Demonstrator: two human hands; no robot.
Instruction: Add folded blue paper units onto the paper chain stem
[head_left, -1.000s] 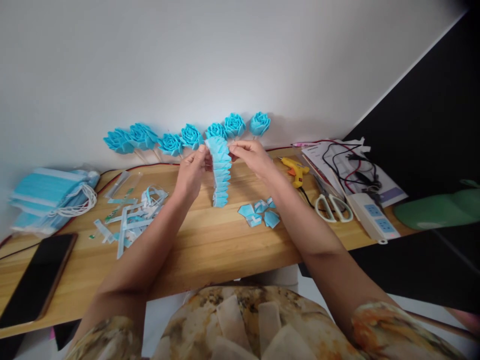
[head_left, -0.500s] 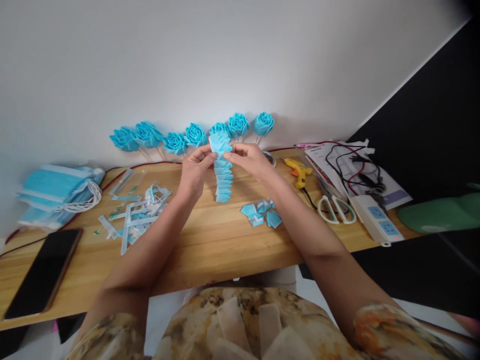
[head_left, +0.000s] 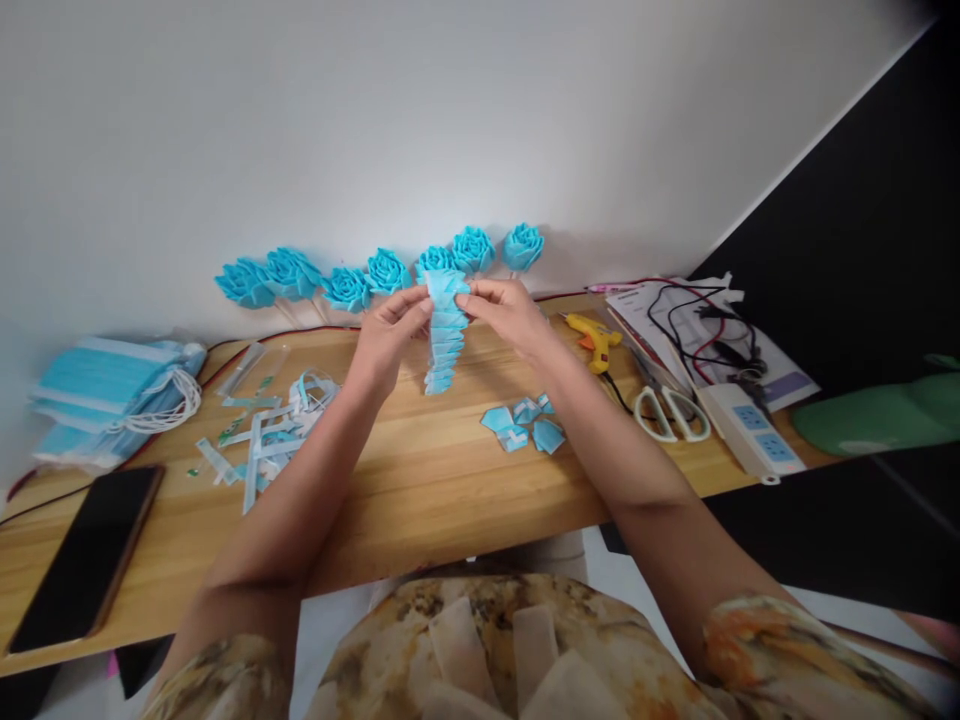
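Note:
A strip of folded light-blue mask fabric [head_left: 447, 335] with pointed, overlapping edges hangs down between my hands, above the table. My left hand [head_left: 390, 325] pinches its left edge near the top, thumb and fingers pressed together. On the opposite edge, my right hand [head_left: 506, 312] grips it between thumb and fingers. Behind the strip, several blue fabric roses [head_left: 388, 270] on pale sticks lean against the wall. Small cut blue pieces [head_left: 514, 437] lie on the table beside my right forearm.
At left are a stack of blue masks [head_left: 105, 385], a black phone [head_left: 90, 555] and a heap of cut strips [head_left: 262, 440]. To the right lie a yellow glue gun [head_left: 598, 338], white-handled scissors [head_left: 670, 415], a power strip [head_left: 754, 435], tangled cables and a green bottle [head_left: 877, 415].
The strip's lower end has risen a little and its pleats look more tilted. Both hands keep hold of it near the top. The view has shifted slightly.

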